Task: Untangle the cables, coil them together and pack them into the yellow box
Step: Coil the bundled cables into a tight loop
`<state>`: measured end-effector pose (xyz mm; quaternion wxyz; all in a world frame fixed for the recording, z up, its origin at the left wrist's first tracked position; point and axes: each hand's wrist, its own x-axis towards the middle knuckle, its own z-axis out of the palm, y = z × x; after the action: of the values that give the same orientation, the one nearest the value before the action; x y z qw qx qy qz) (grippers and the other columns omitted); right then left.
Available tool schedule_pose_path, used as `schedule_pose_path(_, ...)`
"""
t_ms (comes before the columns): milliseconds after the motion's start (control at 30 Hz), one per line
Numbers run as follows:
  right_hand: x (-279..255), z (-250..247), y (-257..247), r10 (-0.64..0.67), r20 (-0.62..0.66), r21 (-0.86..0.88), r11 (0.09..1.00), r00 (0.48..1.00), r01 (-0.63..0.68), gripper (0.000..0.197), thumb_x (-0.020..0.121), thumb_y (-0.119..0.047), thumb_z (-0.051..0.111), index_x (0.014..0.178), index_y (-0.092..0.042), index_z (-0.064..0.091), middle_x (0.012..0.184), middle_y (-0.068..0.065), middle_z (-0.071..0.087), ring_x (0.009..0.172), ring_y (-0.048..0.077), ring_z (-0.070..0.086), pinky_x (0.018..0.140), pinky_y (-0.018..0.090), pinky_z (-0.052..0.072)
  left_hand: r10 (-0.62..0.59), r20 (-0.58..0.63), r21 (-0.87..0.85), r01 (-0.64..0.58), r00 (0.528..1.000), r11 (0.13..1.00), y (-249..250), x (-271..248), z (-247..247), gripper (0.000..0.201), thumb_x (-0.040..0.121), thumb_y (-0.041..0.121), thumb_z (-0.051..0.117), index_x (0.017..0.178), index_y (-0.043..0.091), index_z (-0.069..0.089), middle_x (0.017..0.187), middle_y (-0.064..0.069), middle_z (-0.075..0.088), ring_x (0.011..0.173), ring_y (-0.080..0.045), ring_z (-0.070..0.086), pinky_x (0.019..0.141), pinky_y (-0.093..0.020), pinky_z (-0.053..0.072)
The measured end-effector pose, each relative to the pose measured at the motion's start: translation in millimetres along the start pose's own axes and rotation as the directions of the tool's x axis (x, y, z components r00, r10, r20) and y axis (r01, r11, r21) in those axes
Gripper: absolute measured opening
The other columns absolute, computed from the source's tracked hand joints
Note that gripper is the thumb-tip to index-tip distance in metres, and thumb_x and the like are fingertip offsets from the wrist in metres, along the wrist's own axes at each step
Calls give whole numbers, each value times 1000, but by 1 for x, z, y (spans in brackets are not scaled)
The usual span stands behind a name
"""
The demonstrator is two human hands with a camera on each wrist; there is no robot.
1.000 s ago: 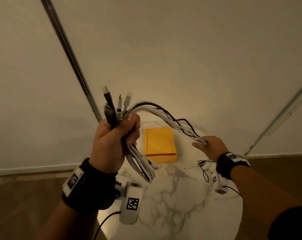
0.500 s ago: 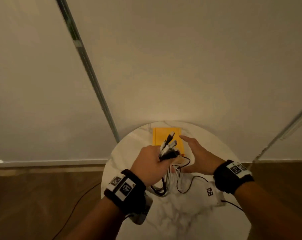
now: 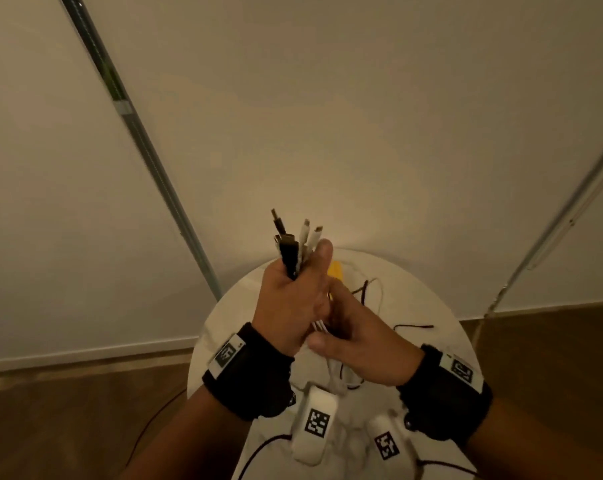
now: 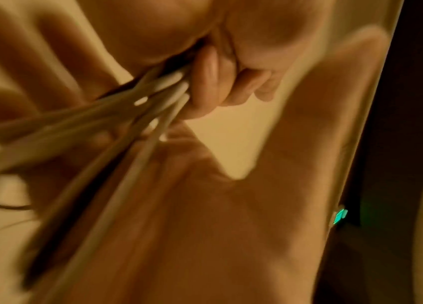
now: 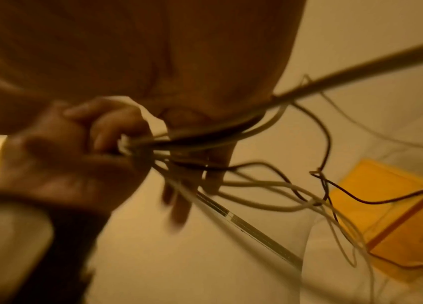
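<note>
My left hand (image 3: 289,299) grips a bundle of black and white cables (image 3: 295,244) in a fist, with the plug ends sticking up out of it. The left wrist view shows its curled fingers (image 4: 213,82) round the white cables (image 4: 153,96). My right hand (image 3: 359,337) lies right under that fist with straight fingers, and the hanging cables (image 5: 205,139) run across its palm. Loose strands trail down onto the round marble table (image 3: 431,306). The yellow box (image 5: 387,205) sits shut on the table; in the head view only a sliver of the yellow box (image 3: 336,270) shows behind my left hand.
A thin black cable end (image 3: 414,326) lies on the table to the right of my hands. A pale wall rises behind the table, with a slanting metal rail (image 3: 147,150) on the left and another (image 3: 552,220) on the right. Wooden floor surrounds the table.
My left hand has lifted the bundle from low over the box and turned the plugs upward. My right hand has come in from beside the box to just under the left fist.
</note>
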<state>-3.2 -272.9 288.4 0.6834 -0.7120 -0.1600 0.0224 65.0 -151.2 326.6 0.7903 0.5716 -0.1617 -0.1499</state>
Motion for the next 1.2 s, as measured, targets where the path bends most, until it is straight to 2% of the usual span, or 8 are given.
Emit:
schedule_pose_path(133,-8,9,-6,60,-44,-228,971,997,-69,23,105,-34,51,97,-13,58,64,-9,59,52,8,52,55,32,46,50,25,-155,-46,998,987,15,-2,-3,56,100,42,58,58,18,30,49,-4,19,40,-14,14,43,-24,17)
schedule_pose_path(400,-17,-2,-24,63,-50,-429,900,997,-79,42,107,-41,39,74,-16,46,58,-11,45,53,6,38,56,24,35,5,-97,-145,-19,995,989,20,-8,-5,50,100,45,51,59,16,52,54,-5,48,46,-17,46,53,-31,50)
schedule_pose_path(633,-10,-33,-37,147,-80,-634,755,986,-164,51,107,-46,32,76,-8,44,64,-2,41,55,9,34,58,30,34,-58,-255,95,85,965,992,9,-1,-40,85,78,57,80,143,10,51,149,-12,55,138,-30,53,110,-42,45)
schedule_pose_path(700,-7,-42,-39,231,-75,-714,666,970,-214,49,107,-47,31,76,-11,43,66,2,40,55,11,32,60,32,33,262,-278,524,-83,924,848,9,-7,-40,95,82,50,79,157,16,31,165,-5,29,151,-21,33,118,-38,33)
schedule_pose_path(800,-2,-46,-41,374,-30,-813,530,927,-240,49,108,-45,33,78,-9,47,72,11,46,58,17,38,64,38,36,524,345,811,-528,779,252,5,-15,-37,94,84,31,80,159,10,27,170,-6,18,159,-22,12,127,-48,14)
schedule_pose_path(967,0,-33,-59,486,188,-889,454,853,-63,32,108,-38,39,86,-21,55,78,-3,57,70,16,54,68,28,41,-52,628,756,-593,777,276,-29,-19,-30,68,84,33,70,146,25,44,135,0,64,126,-15,57,119,-44,35)
schedule_pose_path(1067,-1,-38,-74,463,259,-887,461,848,19,36,107,-46,38,83,-29,59,83,4,64,74,22,57,72,37,47,-37,520,753,-438,853,492,-34,-24,-31,5,93,24,60,89,27,61,72,9,69,64,-7,66,60,-35,54)
schedule_pose_path(1200,-4,-52,-86,298,202,-891,450,933,49,39,103,-55,42,83,-28,62,72,1,61,63,14,54,62,32,44,83,459,662,-403,884,632,-23,-30,-34,35,96,43,59,70,20,57,56,10,47,50,-6,43,51,-28,30)
